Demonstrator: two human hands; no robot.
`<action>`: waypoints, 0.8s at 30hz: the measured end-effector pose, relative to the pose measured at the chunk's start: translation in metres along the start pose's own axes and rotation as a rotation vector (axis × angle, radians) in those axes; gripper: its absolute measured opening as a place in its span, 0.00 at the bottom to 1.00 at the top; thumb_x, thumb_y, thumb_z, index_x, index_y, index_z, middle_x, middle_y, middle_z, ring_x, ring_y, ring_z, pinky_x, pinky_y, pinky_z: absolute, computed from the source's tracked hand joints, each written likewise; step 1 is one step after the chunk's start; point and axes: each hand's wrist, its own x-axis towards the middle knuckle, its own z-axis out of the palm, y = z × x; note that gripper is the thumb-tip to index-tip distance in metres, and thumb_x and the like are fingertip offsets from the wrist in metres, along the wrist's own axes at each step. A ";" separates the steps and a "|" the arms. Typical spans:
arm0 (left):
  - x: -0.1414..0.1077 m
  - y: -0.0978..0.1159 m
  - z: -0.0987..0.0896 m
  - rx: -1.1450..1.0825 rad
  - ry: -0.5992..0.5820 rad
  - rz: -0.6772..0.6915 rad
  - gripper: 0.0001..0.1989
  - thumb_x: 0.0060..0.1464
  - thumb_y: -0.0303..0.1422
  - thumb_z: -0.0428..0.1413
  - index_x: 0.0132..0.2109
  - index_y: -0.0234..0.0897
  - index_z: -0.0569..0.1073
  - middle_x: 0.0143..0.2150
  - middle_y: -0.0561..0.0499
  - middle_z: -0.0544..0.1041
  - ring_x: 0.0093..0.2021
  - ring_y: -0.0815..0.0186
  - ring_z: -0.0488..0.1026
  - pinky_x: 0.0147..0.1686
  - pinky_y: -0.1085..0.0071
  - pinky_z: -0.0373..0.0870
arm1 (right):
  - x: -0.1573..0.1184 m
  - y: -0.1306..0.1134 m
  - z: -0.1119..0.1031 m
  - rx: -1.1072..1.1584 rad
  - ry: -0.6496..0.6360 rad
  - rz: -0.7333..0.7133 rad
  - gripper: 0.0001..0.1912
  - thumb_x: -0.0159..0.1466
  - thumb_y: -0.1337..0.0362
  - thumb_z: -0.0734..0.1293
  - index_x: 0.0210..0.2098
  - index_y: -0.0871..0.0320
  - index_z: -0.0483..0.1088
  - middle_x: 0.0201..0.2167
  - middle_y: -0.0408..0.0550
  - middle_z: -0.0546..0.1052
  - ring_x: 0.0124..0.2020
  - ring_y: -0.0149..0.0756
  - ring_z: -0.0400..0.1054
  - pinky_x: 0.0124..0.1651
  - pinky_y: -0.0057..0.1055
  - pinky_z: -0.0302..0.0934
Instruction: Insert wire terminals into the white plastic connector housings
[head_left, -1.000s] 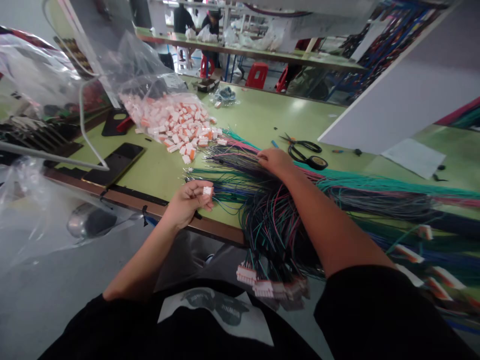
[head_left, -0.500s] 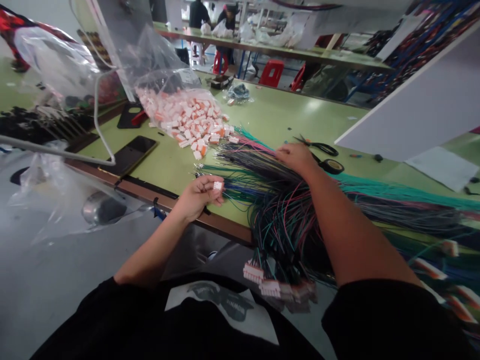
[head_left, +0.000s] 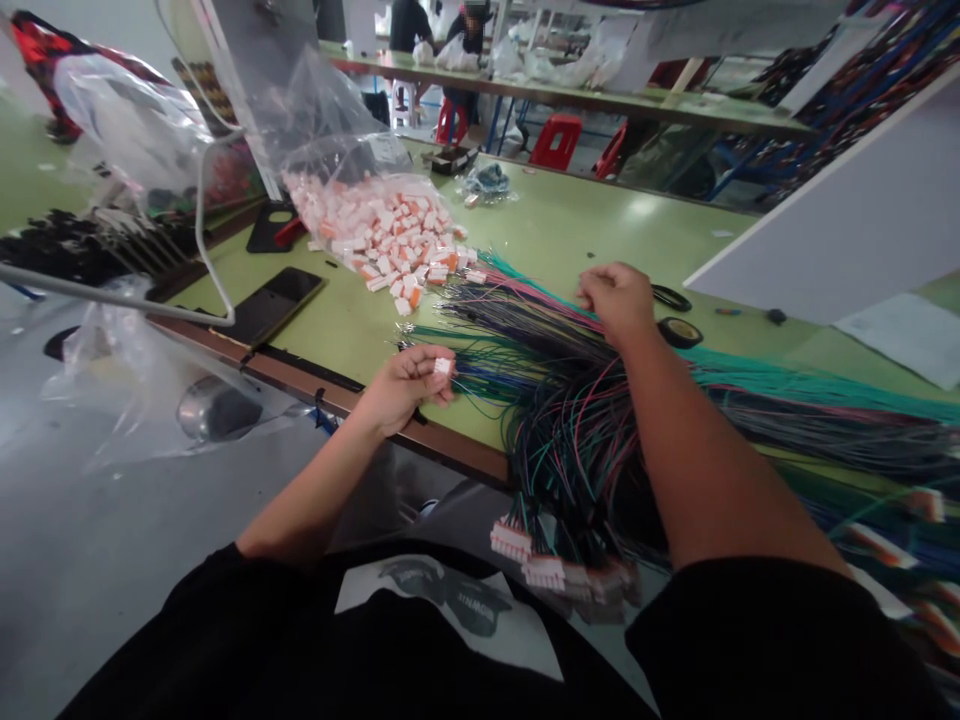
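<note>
The left hand [head_left: 405, 390] pinches a white connector [head_left: 443, 367] at its fingertips; whether the curled right hand [head_left: 621, 300], near the wires [head_left: 525, 325], grips any, I cannot tell.

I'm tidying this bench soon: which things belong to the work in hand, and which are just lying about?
Apparently in the job:
white connector held in the left hand
loose wires
heaped connectors

Apparently just lying about:
phone
white sheet

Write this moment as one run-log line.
left grip: holds white connector | right grip: near wires, hold unclear | connector pile: partly bagged, on table
</note>
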 end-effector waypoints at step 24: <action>0.001 0.000 -0.001 -0.029 -0.027 0.006 0.19 0.40 0.32 0.67 0.39 0.33 0.70 0.24 0.55 0.74 0.23 0.73 0.73 0.24 0.76 0.69 | -0.114 -0.119 0.008 0.059 -0.399 -0.448 0.08 0.58 0.64 0.61 0.26 0.55 0.71 0.25 0.44 0.74 0.28 0.31 0.65 0.33 0.30 0.57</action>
